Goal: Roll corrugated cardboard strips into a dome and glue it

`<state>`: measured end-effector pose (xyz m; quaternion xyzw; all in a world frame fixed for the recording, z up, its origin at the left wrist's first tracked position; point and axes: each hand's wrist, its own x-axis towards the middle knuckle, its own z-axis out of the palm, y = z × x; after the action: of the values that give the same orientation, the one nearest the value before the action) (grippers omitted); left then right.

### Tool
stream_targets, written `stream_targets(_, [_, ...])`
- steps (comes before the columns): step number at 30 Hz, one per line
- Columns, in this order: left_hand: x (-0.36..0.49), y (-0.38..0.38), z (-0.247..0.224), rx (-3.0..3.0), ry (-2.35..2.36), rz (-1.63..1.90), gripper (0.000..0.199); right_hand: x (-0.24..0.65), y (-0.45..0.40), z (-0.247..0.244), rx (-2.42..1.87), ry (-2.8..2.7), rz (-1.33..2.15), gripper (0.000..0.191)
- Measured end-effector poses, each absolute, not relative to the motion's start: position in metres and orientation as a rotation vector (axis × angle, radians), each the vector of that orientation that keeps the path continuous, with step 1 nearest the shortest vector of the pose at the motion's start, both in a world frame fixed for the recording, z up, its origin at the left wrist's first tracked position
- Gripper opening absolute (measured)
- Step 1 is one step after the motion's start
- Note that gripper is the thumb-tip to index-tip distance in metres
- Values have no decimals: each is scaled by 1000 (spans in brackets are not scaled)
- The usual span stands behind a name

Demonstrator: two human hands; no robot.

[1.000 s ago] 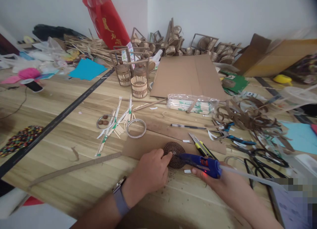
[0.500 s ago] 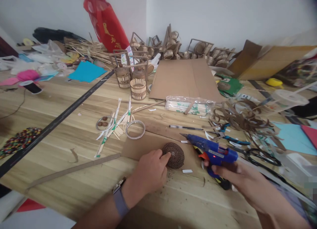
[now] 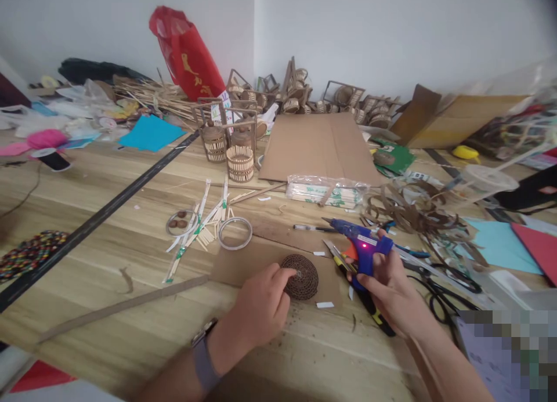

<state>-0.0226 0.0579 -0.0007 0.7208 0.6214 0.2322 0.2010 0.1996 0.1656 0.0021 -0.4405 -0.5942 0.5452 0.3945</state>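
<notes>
A coiled brown cardboard disc (image 3: 301, 279) lies flat on a piece of brown cardboard (image 3: 243, 264). My left hand (image 3: 263, 303) is beside it, with the index fingertip resting near its centre and the other fingers curled under. In my right hand (image 3: 387, 280) is a blue glue gun (image 3: 364, 245) with a lit red light, held above the table, its nozzle pointing up and left. Under the glue gun lies a yellow and black cutter (image 3: 378, 314). White paper scraps (image 3: 325, 304) are near the disc.
Two metal rings (image 3: 235, 234) and bamboo sticks (image 3: 209, 231) lie ahead of my left hand. Behind are a small basket (image 3: 240, 164), a cardboard sheet (image 3: 322, 144) and packaged sticks (image 3: 326, 193). Curled brown strips (image 3: 404, 207) and scissors (image 3: 455, 277) are at the right.
My right hand has lifted the glue gun off toward the left, uncovering the cutter beneath. My left fingertip stays on the disc. The whole view has shifted slightly.
</notes>
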Motion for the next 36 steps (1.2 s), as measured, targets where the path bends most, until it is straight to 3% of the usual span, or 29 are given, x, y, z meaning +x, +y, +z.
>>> stream_targets(5, [-21, 58, 0, 1869, 1707, 816, 23, 196, 182, -1, -1095, -1502, 1384, 74])
stream_targets(9, [-20, 58, 1, 1856, 1726, 763, 14, 191, 205, 0, -1183, -1667, 1404, 52])
stream_targets(16, [-25, 65, 5, 1803, 1751, 658, 12, 192, 214, -1, -1362, -1792, 973, 33])
stream_targets(18, [-26, 66, 7, 1778, 1726, 663, 13, 186, 191, 0, -1292, -1865, 811, 28])
stream_targets(21, [-24, 66, 11, 1768, 1591, 692, 12, 168, 147, -2, -741, -2239, 522, 30])
stream_targets(25, [-23, 65, 13, 1715, 1466, 692, 20, 149, 113, -7, -508, -2285, 427, 32])
stream_targets(36, [-9, 66, 13, 1677, 1458, 870, 41, 149, 115, -2, -716, -2136, 373, 14])
